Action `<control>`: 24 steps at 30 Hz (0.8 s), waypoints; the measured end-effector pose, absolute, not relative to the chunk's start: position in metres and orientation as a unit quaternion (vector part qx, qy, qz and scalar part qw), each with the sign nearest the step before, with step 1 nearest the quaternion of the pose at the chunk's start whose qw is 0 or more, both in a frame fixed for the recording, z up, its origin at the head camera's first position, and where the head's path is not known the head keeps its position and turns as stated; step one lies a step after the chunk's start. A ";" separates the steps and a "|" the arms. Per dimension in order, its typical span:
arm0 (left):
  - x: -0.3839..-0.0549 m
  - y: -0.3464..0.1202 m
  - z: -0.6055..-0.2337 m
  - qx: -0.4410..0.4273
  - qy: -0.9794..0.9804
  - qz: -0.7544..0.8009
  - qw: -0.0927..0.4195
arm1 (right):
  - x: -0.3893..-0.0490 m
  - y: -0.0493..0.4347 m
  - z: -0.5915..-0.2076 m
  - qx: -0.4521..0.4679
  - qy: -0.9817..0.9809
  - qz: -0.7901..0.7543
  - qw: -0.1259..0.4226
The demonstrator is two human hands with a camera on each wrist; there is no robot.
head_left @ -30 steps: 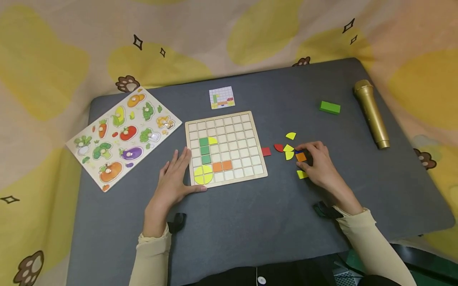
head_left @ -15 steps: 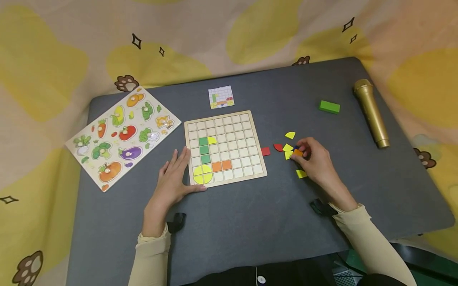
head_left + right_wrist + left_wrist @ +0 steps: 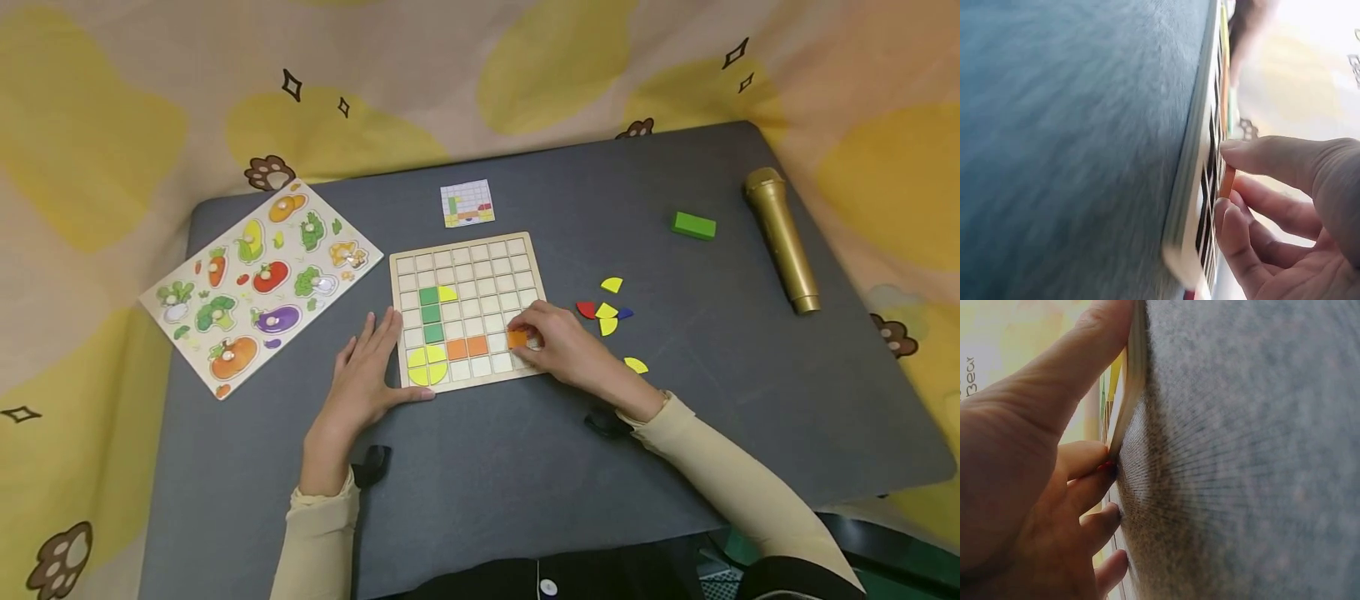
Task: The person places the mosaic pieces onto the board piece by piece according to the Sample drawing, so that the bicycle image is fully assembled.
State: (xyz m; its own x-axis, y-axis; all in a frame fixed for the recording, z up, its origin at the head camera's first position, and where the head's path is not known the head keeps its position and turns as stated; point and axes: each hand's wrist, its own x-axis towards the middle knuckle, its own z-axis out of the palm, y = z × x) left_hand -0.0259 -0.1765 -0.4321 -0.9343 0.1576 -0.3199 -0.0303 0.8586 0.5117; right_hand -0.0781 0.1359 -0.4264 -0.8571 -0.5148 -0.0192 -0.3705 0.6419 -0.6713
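Our right hand (image 3: pixel 564 342) pinches one orange square (image 3: pixel 517 338) between thumb and fingers. We now have it over the board (image 3: pixel 472 307), no longer by the loose bits. So we think most of the carrying is done, but we can't tell if the piece touches the board yet. To the right of that hand lie the yellow bits (image 3: pixel 609 327), a red bit (image 3: pixel 586 310) and a blue bit (image 3: pixel 625 313). To its left, two more orange tiles (image 3: pixel 457 349) sit in the board. Our left hand (image 3: pixel 360 379) is spread wide, with its thumb on the board's near edge. Past both hands lies a little picture card (image 3: pixel 468 204).
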 end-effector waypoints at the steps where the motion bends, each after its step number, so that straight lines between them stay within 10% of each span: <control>1: -0.026 -0.176 -0.432 0.034 0.947 0.264 0.178 | -0.079 0.132 -0.426 -0.255 0.898 -0.341 0.109; 24: -0.026 -0.177 -0.433 0.036 0.947 0.265 0.176 | -0.077 0.120 -0.428 -0.254 0.879 -0.385 0.122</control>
State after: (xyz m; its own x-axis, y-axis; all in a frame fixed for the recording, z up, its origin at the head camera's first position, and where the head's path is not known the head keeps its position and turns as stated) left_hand -0.0264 -0.1765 -0.4335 -0.9354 0.1613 -0.3147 -0.0256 0.8568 0.5150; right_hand -0.0773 0.1204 -0.4280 -0.8411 -0.5406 -0.0176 -0.3531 0.5735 -0.7392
